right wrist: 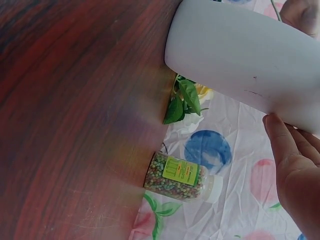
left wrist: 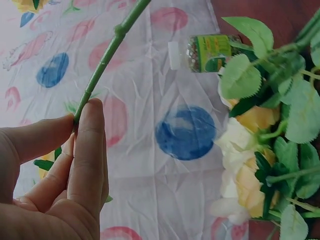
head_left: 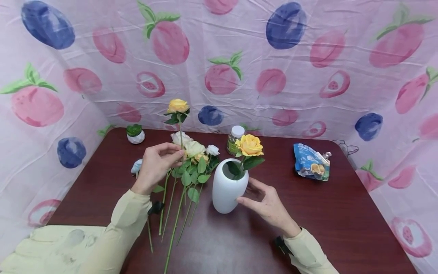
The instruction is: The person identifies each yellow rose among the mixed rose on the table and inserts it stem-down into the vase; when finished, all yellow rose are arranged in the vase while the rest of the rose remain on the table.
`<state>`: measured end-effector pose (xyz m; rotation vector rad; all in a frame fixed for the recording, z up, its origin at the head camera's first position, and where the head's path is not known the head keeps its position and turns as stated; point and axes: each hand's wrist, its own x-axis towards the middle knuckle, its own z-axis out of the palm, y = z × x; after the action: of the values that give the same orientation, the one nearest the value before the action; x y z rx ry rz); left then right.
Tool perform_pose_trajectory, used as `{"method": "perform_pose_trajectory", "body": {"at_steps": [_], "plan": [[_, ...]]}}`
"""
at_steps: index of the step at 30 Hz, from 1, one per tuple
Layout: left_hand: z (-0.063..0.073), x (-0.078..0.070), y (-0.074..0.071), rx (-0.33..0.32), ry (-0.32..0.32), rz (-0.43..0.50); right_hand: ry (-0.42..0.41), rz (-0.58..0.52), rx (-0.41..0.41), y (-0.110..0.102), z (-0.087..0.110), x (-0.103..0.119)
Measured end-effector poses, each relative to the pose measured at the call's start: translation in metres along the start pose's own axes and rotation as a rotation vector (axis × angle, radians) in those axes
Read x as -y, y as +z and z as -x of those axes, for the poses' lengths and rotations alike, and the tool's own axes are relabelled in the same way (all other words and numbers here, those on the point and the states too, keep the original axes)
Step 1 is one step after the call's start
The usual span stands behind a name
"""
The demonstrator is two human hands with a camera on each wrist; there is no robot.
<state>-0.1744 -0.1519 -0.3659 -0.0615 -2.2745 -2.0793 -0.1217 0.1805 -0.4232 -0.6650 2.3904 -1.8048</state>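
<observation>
My left hand (head_left: 159, 163) pinches the green stem (left wrist: 106, 57) of a yellow rose (head_left: 178, 105) between thumb and fingers. The bloom stands upright above the hand, over a bunch of flowers lying on the table. My right hand (head_left: 270, 207) holds the right side of a white vase (head_left: 226, 194), thumb at the front and fingers farther back. In the right wrist view, the fingertips (right wrist: 272, 122) press on the smooth vase wall. Another yellow rose (head_left: 250, 145) stands in the vase, leaning right, its dark leaves at the mouth.
White and yellow roses (head_left: 194, 148) with long stems lie left of the vase. A white-capped jar of coloured beads (right wrist: 175, 175) stands behind it. A clipped blue pouch (head_left: 310, 161) sits at right, a small potted plant (head_left: 135, 134) at back left, a pale blue flower (head_left: 136, 166) by my left hand.
</observation>
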Motion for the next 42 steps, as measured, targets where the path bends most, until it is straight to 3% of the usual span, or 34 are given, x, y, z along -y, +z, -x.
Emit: {"method": "perform_pose_trajectory", "body": {"at_steps": [18,24,34,42], "plan": [[0.007,-0.028,0.017,0.051,0.066,0.071,-0.003,-0.019,0.006,0.000,0.000,0.001],[0.008,-0.037,0.019,0.068,0.115,0.034,-0.001,-0.030,0.009,0.000,0.001,0.001],[0.003,-0.057,0.024,0.057,0.149,-0.002,-0.001,-0.026,0.006,0.000,0.000,0.002],[-0.002,-0.078,0.026,0.079,0.233,0.033,0.000,-0.021,0.008,0.000,0.001,0.000]]}}
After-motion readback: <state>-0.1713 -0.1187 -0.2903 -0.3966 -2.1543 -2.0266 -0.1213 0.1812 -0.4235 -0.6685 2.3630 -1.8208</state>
